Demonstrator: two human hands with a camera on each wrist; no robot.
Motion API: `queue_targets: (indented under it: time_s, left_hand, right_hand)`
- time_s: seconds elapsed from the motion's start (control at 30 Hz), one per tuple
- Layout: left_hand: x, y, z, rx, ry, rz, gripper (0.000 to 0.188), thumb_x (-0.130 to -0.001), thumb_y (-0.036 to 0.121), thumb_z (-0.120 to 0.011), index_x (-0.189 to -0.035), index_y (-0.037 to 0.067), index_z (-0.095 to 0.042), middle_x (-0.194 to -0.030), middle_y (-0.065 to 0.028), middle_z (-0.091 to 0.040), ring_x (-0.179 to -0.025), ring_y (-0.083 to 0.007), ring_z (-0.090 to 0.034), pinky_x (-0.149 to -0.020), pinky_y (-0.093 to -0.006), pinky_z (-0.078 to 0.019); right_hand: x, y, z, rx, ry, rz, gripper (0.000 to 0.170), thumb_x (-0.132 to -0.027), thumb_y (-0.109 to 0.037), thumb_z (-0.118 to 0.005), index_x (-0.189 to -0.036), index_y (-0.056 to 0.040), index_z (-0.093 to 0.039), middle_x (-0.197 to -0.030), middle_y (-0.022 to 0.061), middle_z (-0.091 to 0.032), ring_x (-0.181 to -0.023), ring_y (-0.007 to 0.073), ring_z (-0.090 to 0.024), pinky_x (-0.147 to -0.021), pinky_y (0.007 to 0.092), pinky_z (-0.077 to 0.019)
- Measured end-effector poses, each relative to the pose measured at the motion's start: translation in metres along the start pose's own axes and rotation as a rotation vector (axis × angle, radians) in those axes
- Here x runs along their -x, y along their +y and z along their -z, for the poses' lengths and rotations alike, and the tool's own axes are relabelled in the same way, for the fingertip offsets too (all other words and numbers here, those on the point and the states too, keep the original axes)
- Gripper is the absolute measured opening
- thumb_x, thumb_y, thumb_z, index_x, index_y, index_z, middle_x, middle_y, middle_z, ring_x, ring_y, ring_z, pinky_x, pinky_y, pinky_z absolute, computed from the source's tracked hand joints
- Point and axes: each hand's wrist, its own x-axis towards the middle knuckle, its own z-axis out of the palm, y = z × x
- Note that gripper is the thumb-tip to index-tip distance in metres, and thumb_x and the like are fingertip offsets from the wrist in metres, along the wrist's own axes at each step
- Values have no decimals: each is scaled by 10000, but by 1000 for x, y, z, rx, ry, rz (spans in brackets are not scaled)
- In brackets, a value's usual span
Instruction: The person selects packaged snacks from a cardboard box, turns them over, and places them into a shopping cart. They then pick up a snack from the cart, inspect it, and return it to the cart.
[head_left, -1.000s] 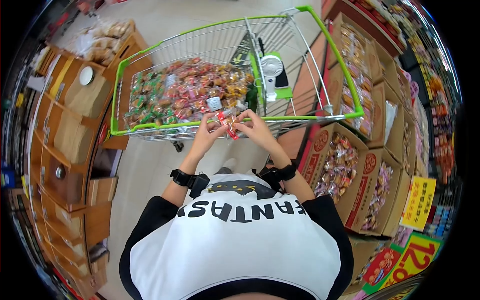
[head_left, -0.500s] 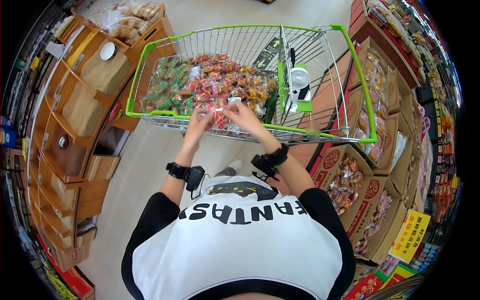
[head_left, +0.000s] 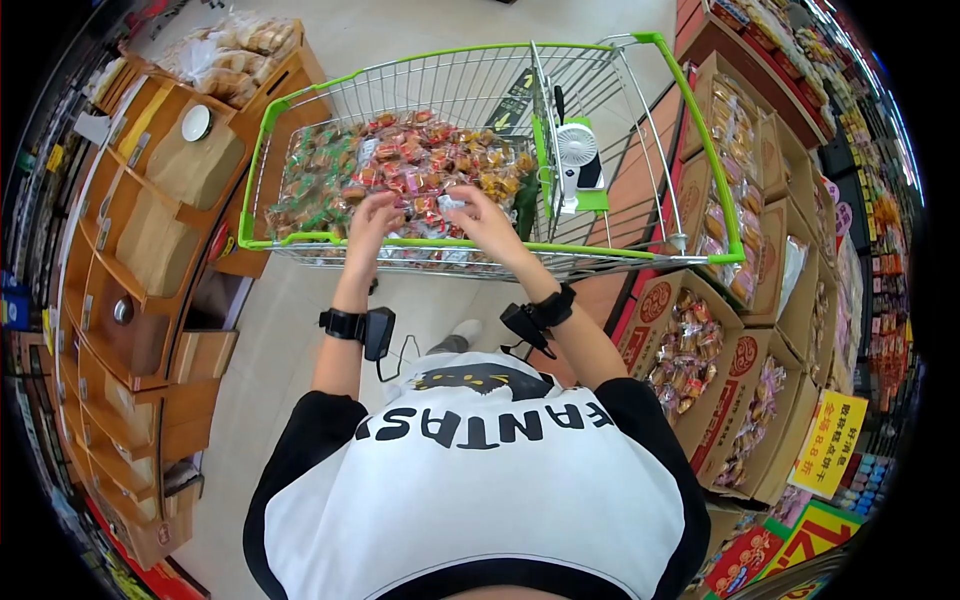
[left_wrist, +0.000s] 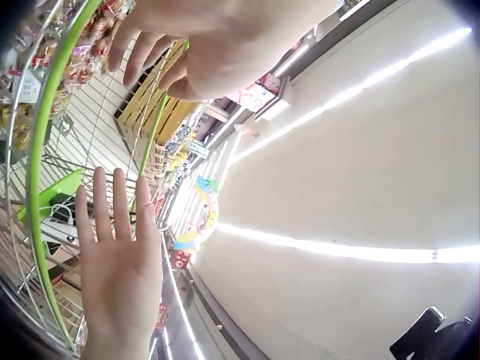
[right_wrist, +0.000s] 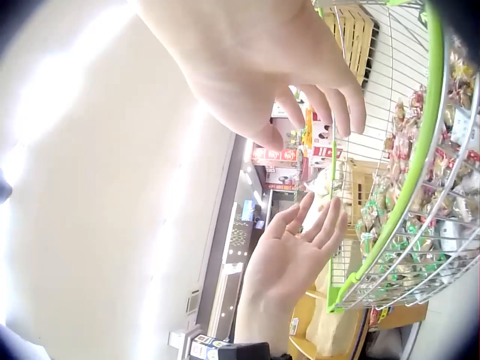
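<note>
Both hands hover over the near rim of a green-trimmed shopping cart [head_left: 330,82]. Inside it lies a broad heap of small snack packets [head_left: 410,160] in clear wrappers with green, red and yellow bits. My left hand [head_left: 370,228] has loosely bent fingers and holds nothing; the left wrist view shows its underside [left_wrist: 217,45]. The right hand [head_left: 488,225] holds nothing either, and its straight fingers and bare palm [left_wrist: 120,270] face the left wrist camera. A gap separates the two hands. A white label [head_left: 452,203] lies on the packets by the right fingertips.
A small white fan [head_left: 577,148] stands at the cart's child-seat end. Cardboard boxes of wrapped snacks [head_left: 690,350] line the right side, with a yellow sign [head_left: 828,440]. On the left is a wooden display shelf [head_left: 150,340] with a white bowl [head_left: 197,123]; bagged bread [head_left: 230,60] sits behind.
The red-wrapped packet that both hands pinched between them is out of their fingers. The hands have moved apart and their fingers have loosened. The head view has shifted slightly.
</note>
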Motion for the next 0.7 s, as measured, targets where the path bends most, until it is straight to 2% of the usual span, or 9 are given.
queue_targets:
  time_s: [0.07, 0.1, 0.17, 0.27, 0.43, 0.53, 0.6, 0.67, 0.7]
  left_hand:
    - [4, -15, -4, -13, -53, 62, 224, -799, 85, -452, -1004, 0, -484, -910, -77, -528, -817, -149, -548, -697, -245, -448]
    - [8, -17, -9, -2, -72, 33, 179, -801, 81, -441, -954, 10, -500, -844, -58, -535, -778, -146, -557, -685, -248, -449]
    - [12, -22, -17, -53, -109, 24, 171, -801, 83, -439, -943, 15, -506, -844, -54, -537, -778, -142, -555, -683, -247, -447]
    - [17, -22, -36, -107, -172, 21, 151, -800, 80, -433, -913, 27, -519, -843, -40, -539, -768, -131, -551, -671, -243, -439]
    - [19, -25, -67, -160, -337, -4, 139, -785, 74, -441, -887, 29, -525, -801, -29, -545, -750, -110, -538, -657, -234, -426]
    - [24, -21, -88, -185, -456, -33, 131, -781, 62, -440, -871, 31, -529, -786, -24, -550, -733, -100, -527, -648, -224, -412]
    - [25, -24, -100, -168, -516, -29, 125, -780, 51, -438, -865, 27, -526, -792, -23, -551, -724, -95, -522, -645, -217, -405]
    - [26, -25, -110, -165, -570, -20, 116, -778, 37, -441, -862, 18, -519, -793, -20, -547, -719, -89, -516, -637, -209, -400]
    - [26, -27, -114, -151, -630, -14, 113, -781, 34, -440, -863, 16, -516, -794, -20, -545, -716, -87, -514, -637, -206, -401]
  right_hand:
    - [14, 0, 7, 29, 1, 10, 306, -780, -156, -550, -1046, -24, -476, -1001, 101, -531, -836, 174, -556, -710, 279, -441]
    - [20, 1, 11, -17, -34, 6, 277, -785, -141, -539, -1029, -23, -485, -963, 91, -547, -825, 162, -558, -701, 273, -442]
    - [30, 1, 19, -38, -80, -5, 206, -794, -108, -512, -982, -24, -513, -872, 62, -578, -810, 133, -559, -681, 256, -443]
    - [45, -15, 29, -49, -19, -40, 199, -790, -103, -512, -974, -29, -519, -852, 56, -583, -795, 124, -559, -675, 246, -442]
    - [64, -37, 46, -25, 105, 82, 181, -785, -101, -517, -943, -16, -539, -845, 62, -592, -747, 125, -568, -677, 246, -444]
    - [82, -68, 58, 38, 120, 23, 178, -789, -58, -512, -960, -11, -527, -908, 67, -577, -835, 122, -558, -761, 243, -419]
    - [93, -83, 63, 62, 180, 34, 173, -778, -53, -523, -945, -12, -537, -885, 66, -582, -825, 112, -559, -739, 240, -423]
    - [107, -103, 67, 125, 283, 208, 176, -763, -40, -536, -936, -14, -545, -866, 68, -588, -824, 114, -558, -724, 241, -426]
    - [114, -110, 71, 188, 356, 313, 191, -739, -44, -551, -929, -23, -549, -887, 86, -569, -768, 155, -562, -690, 247, -437]
